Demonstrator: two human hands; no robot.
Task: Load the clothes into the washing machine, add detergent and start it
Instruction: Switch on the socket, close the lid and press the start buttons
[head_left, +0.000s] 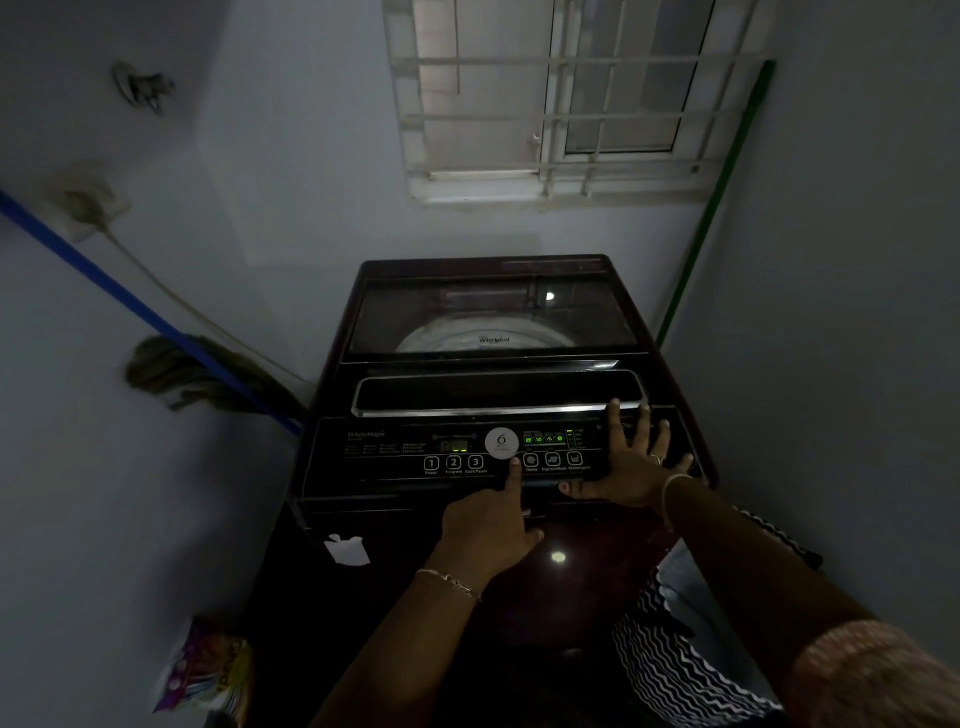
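At the far left a colourful packet (208, 667) is lying by the wall and a blue-handled mop (171, 371) is leaning above it. We are facing the washing machine (493, 322) in the middle, its glass lid lying closed and its panel lights glowing green. Our left hand (485, 527) is pointing: the index fingertip is touching the control panel (384, 460) just below the round sticker (502, 443), with the other fingers curled and gripping nothing. Our right hand (631, 467) is resting flat on the panel's right end, fingers spread, also holding nothing. A green pole (717, 208) is leaning in the right corner.
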